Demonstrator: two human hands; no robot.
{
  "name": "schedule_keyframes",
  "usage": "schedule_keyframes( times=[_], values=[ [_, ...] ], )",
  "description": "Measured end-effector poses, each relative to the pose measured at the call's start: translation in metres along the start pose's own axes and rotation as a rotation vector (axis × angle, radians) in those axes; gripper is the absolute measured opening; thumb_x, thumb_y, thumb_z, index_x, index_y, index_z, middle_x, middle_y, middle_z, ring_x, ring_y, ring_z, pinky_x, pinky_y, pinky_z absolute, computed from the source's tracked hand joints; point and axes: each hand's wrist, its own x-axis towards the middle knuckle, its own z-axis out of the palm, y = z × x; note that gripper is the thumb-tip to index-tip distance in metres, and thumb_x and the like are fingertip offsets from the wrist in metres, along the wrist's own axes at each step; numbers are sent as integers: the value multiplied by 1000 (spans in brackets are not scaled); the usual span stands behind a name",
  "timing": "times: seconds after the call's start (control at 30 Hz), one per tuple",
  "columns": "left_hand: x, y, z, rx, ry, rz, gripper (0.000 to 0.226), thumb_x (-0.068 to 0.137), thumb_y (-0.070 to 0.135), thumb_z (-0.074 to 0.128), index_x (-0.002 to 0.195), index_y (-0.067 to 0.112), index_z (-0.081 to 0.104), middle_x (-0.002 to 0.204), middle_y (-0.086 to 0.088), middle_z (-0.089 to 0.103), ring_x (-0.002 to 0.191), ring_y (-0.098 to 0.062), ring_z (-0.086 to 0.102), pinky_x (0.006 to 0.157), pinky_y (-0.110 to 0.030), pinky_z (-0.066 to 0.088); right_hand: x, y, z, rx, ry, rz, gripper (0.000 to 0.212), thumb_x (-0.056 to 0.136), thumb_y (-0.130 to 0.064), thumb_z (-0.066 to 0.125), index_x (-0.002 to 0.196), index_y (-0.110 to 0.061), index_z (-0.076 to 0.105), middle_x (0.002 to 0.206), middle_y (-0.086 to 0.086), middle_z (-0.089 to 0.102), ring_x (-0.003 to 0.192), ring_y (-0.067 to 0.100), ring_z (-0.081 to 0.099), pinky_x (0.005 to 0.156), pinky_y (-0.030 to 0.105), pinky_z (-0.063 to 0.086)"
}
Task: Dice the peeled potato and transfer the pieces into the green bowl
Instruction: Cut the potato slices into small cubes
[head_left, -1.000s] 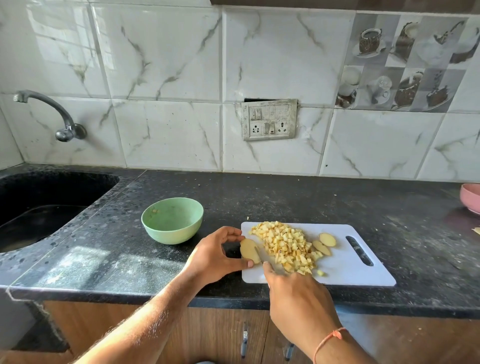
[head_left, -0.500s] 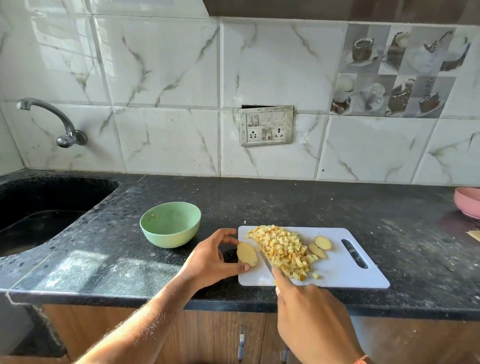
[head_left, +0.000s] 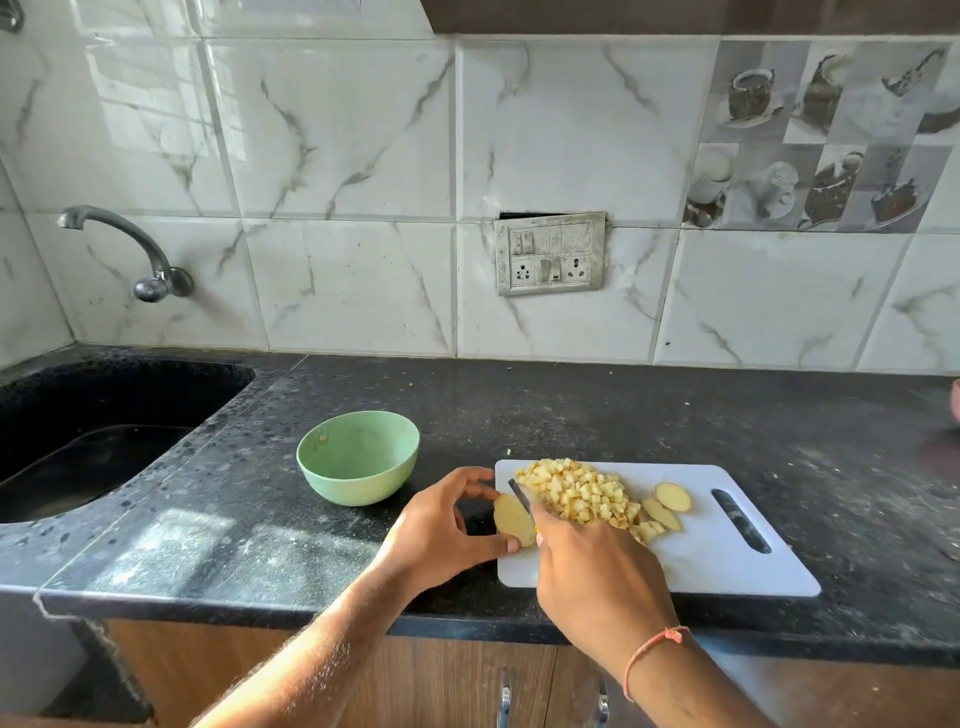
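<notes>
A white cutting board (head_left: 727, 561) lies on the black counter near its front edge. On it sits a heap of diced potato (head_left: 582, 491), with two loose slices (head_left: 670, 501) to its right. My left hand (head_left: 441, 530) pinches a potato slice (head_left: 511, 519) at the board's left edge. My right hand (head_left: 597, 577) grips a knife (head_left: 521, 496), whose blade lies between that slice and the heap; the handle is hidden in my fist. The green bowl (head_left: 358, 457) stands left of the board, almost empty.
A black sink (head_left: 88, 441) with a tap (head_left: 130, 249) lies at the left. A switch panel (head_left: 549, 253) is on the tiled wall. A pink bowl's edge (head_left: 955, 405) shows at the far right. Cabinet doors lie below the counter's front edge.
The view has tilted up a little. My right hand has shifted slightly forward with the knife beside the slice. My left hand still holds the slice in the same place.
</notes>
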Motion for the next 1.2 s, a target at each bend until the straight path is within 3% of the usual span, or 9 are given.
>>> schedule_keyframes(
  times=[0.2,0.43,0.67,0.83,0.9,1.03,1.13,1.2],
  values=[
    [0,0,1,-8,1,-11,81,64,57,95,134,50,54,120,35,67,58,-1,51,60,-20,49,6,-5,3,-87,-45,-53,51,101,-23,42,151,-28,45,97,3,72,89,25,70,67,36,56],
    [1,0,-1,-10,1,-9,76,65,56,94,130,51,55,120,35,67,56,-2,49,58,-21,47,13,-12,5,-117,-111,-58,57,102,-20,44,158,-26,35,107,6,68,101,28,66,67,35,42],
    [0,1,0,-18,6,-21,73,66,54,96,127,50,57,119,36,67,57,-1,48,58,-18,45,0,-5,0,-93,-204,-42,65,99,-13,42,160,-30,29,113,7,67,104,30,64,81,38,54],
    [0,2,-1,-12,12,-26,73,64,54,96,126,50,58,118,36,68,56,-1,48,57,-17,44,-27,2,-6,-64,-195,-50,64,103,-19,37,163,-33,20,103,6,69,95,28,66,74,38,51],
    [-1,3,-1,-7,8,-29,72,64,55,96,125,51,58,118,37,67,57,-1,49,57,-18,44,-37,1,-11,-68,-231,-35,65,104,-22,37,163,-35,15,109,7,69,100,29,66,80,39,53],
    [0,4,-1,-9,2,-33,71,64,55,96,125,49,59,117,36,68,57,-1,50,59,-19,46,-47,4,-21,-82,-344,-1,71,102,-24,42,163,-37,8,106,10,67,105,27,68,76,34,45],
    [0,3,-2,-17,-3,-39,72,64,55,96,125,48,58,117,35,69,58,-1,50,59,-19,47,-52,5,-27,-86,-401,4,73,102,-26,44,163,-38,6,116,10,69,109,29,67,84,36,50],
    [1,3,-1,-20,-4,-40,72,64,54,96,124,49,58,116,35,69,58,-1,49,60,-19,47,-54,7,-31,-74,-408,7,73,102,-28,44,163,-39,6,119,10,68,111,28,66,81,35,46]
  ],
)
